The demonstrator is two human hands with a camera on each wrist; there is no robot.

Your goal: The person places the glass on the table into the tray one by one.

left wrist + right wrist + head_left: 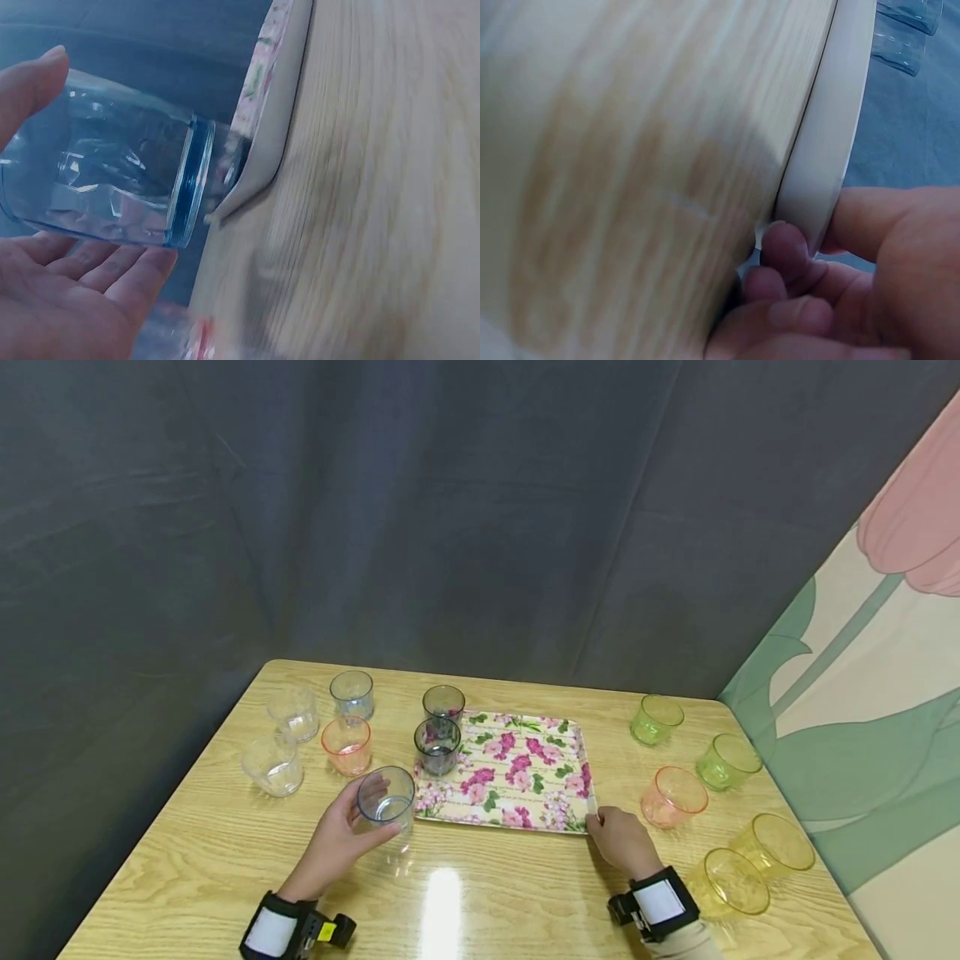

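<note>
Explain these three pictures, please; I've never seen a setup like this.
There is no machine, just a person's bare left hand and right hand, with black wristbands. The wide picture looks forward and down from the head; the two close ones come from the left and right wrists.

On the pale wood-grain table is a rectangular floral tray, with two round, see-through dark grey tumblers at its left side. More tumblers stand around it: two clear, one pale blue and one pink to the left; two green, one pink and two yellow to the right.

The left hand holds a blue-rimmed see-through tumbler; the right hand grips the tray's near right corner.
</note>
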